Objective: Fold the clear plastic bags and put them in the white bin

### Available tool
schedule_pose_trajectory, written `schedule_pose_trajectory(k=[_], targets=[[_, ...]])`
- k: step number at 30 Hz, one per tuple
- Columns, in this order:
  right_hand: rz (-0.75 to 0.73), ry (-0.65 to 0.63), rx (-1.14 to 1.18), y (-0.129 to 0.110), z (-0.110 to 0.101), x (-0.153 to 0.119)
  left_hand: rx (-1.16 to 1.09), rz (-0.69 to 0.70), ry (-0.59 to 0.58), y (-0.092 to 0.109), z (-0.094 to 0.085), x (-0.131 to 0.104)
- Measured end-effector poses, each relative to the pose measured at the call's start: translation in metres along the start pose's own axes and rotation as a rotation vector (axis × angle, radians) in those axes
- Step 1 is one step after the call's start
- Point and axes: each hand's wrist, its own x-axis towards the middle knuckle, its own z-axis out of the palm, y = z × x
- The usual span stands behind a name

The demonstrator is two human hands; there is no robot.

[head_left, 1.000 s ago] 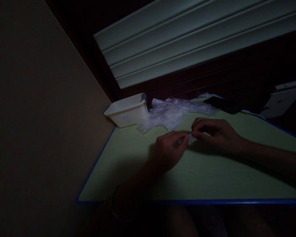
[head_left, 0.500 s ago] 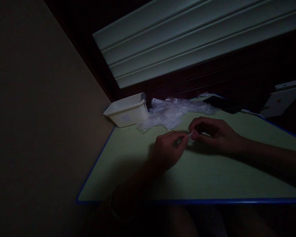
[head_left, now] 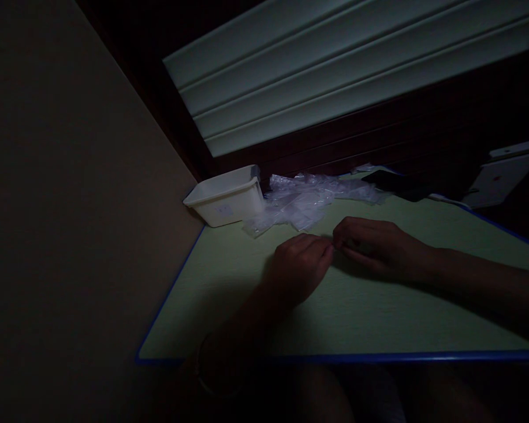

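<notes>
My left hand and my right hand meet fingertip to fingertip above the middle of the table. Both are closed in a pinch. Whatever lies between the fingertips is hidden and too dark to make out. Beyond my hands, a heap of clear plastic bags lies spread along the back of the table. A white plastic bin with a small label on its front stands to the left of the bags.
At the back right lies a dark flat object. A white tablet-like panel stands beyond the right edge. A wall closes off the left side, and a blue rim edges the table. The light is dim.
My fingertips have come together and turned, covering a small whitish piece that showed between them before. My right hand has shifted slightly left. Bin and bags stay put.
</notes>
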Motion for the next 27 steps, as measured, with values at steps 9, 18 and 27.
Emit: schedule_pose_trajectory(k=[9, 18, 27], targets=[[0.053, -0.061, -0.161, 0.001, 0.001, -0.002, 0.109, 0.001, -0.091, 0.001, -0.002, 0.0], [-0.041, -0.114, -0.398, -0.005, -0.002, -0.001, 0.214, 0.016, -0.22, 0.004, -0.005, 0.001], [0.061, -0.108, -0.406, 0.004, -0.009, -0.001, 0.194, 0.012, -0.184, 0.002, -0.005, 0.0]])
